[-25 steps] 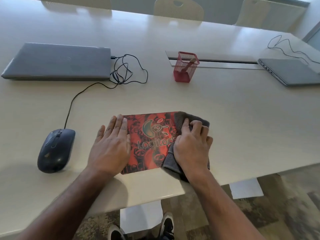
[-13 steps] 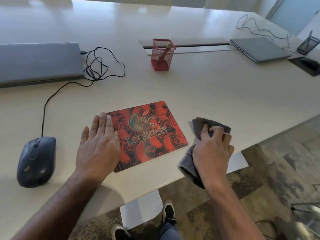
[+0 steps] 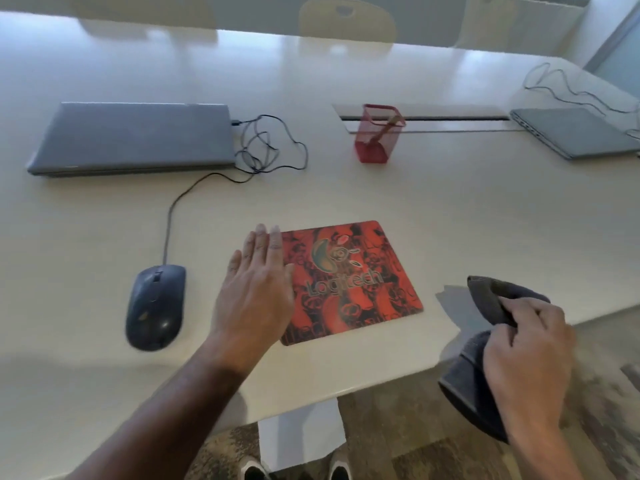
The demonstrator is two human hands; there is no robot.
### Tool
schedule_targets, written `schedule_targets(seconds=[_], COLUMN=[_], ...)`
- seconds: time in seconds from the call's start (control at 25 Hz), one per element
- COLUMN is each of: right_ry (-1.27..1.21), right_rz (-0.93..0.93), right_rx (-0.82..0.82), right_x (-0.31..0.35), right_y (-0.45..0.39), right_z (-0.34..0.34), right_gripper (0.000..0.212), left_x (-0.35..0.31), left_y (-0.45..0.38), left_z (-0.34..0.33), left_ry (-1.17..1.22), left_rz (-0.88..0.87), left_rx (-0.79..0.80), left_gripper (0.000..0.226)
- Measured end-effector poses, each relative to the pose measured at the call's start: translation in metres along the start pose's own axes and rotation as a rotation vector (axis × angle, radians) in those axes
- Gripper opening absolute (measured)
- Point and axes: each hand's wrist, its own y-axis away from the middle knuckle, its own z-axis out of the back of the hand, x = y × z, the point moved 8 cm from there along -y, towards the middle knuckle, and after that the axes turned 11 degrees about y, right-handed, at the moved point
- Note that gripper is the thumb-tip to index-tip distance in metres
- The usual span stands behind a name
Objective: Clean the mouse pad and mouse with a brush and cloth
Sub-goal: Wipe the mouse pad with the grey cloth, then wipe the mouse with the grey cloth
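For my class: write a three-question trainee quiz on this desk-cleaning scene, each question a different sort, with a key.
1. True or false: the left hand lies flat on the mouse pad.
2. The right hand holds: A) brush B) cloth C) mouse
3. Fill in: the brush stands in the red ___.

Key: 1 true; 2 B; 3 pen holder.

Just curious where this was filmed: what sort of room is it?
Probably an office meeting room: a long shared table with chairs on its far side, two closed laptops, and a cable slot in the tabletop.
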Motion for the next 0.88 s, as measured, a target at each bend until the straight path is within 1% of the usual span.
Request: schedule_targets(seconds=[0.08,0.16,0.24,0.28,0.4,0.56,0.64,0.72,0.8,0.84,0.88], right_ry=[-0.258,-0.471,-0.566,-0.593,-0.659,-0.71,-0.804,-0.877,-0.915,-0.908,-0.869], right_rz=[0.063,0.172,0.306,0.361,0.478,0.555,0.51,0.436,0.417,0.444,0.513], right_rx=[0.096,0.238,0.333,0.38,0.542,0.697,0.822,0.93,0.987,0.991,0.967], right_x=[0.037,0.089,0.139,0.161,0.223,0.298,0.326,0.347,0.365,0.375,0.383], right_y=[-0.004,-0.001,0.006,0.011,0.028,0.05,0.062,0.07,0.076,0.079,0.081], right_z=[0.0,-0.008,-0.015,-0.019,-0.03,-0.05,-0.063,-0.078,-0.084,-0.084,-0.08], right_gripper=[0.04,0.044,0.039,0.04,0.037,0.029,0.027,0.029,0.031,0.03,0.028], left_x=[-0.003,0.002,0.011,0.017,0.044,0.087,0.108,0.129,0.143,0.147,0.148], left_y=[0.002,0.009,0.017,0.022,0.033,0.05,0.06,0.068,0.074,0.075,0.076], left_z=[0.011,0.028,0.049,0.06,0.09,0.116,0.123,0.123,0.119,0.116,0.114], left_ry=[0.014,0.025,0.058,0.074,0.09,0.185,0.209,0.233,0.265,0.282,0.3], left_rz=[-0.025,-0.036,-0.039,-0.037,-0.007,0.101,0.184,0.267,0.311,0.314,0.303], left_rx=[-0.029,-0.056,-0.091,-0.116,-0.146,-0.035,0.018,0.082,0.136,0.154,0.166], left_gripper=[0.066,0.066,0.067,0.069,0.078,0.101,0.112,0.125,0.136,0.139,0.141])
